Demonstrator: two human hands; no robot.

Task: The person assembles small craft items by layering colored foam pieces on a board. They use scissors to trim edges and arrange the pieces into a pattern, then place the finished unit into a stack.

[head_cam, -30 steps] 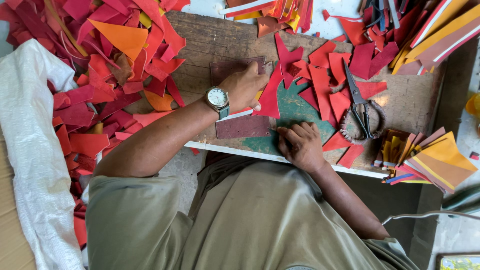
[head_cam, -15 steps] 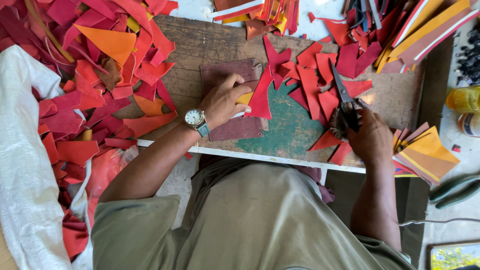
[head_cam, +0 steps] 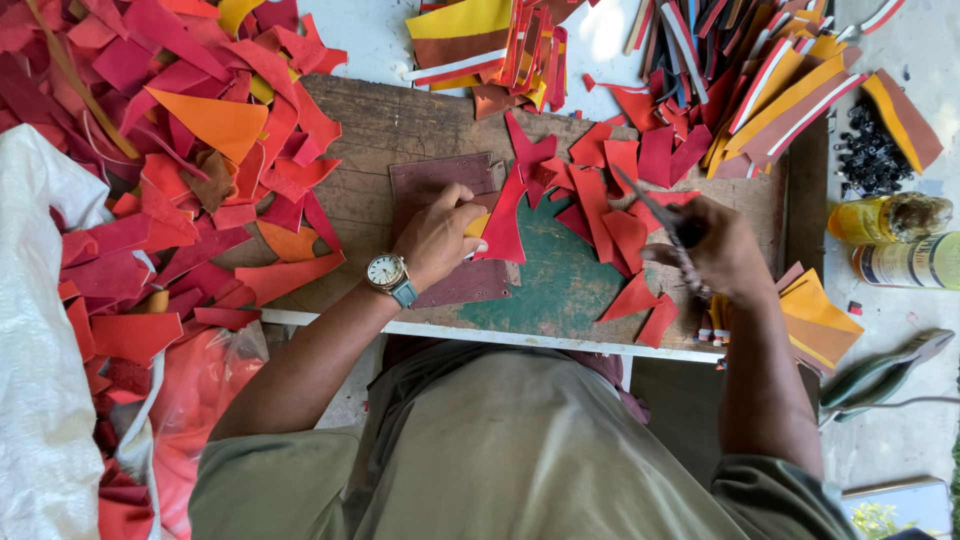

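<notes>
Scissors (head_cam: pixel 662 218), one pair, sit in the right hand (head_cam: pixel 718 250), whose fingers are curled tight around the handles; the blades stick out up and to the left, past the fingertips. One dark red sheet (head_cam: pixel 447 222) lies flat on the desk (head_cam: pixel 400 125) under the left hand (head_cam: pixel 437 237). That hand's fingers are pressed together, pinching one bright red scrap (head_cam: pixel 505 222) along with a small yellow piece (head_cam: pixel 478 224) at the fingertips. The left wrist, bent slightly, carries one watch (head_cam: pixel 384 271), and the forearm crosses the desk's near edge. The right forearm comes in steeply from below, wrist cocked inward. Between the two sets of fingers lies a green patch (head_cam: pixel 555 285) of the desk with roughly ten loose red scraps around it. Beyond the right fingers, off the desk, stand two bottles (head_cam: pixel 895 240); one pair of pliers (head_cam: pixel 880 370) lies nearer the body. Left of the left fingers spreads a heap of offcuts (head_cam: pixel 170 150), too many to count.
</notes>
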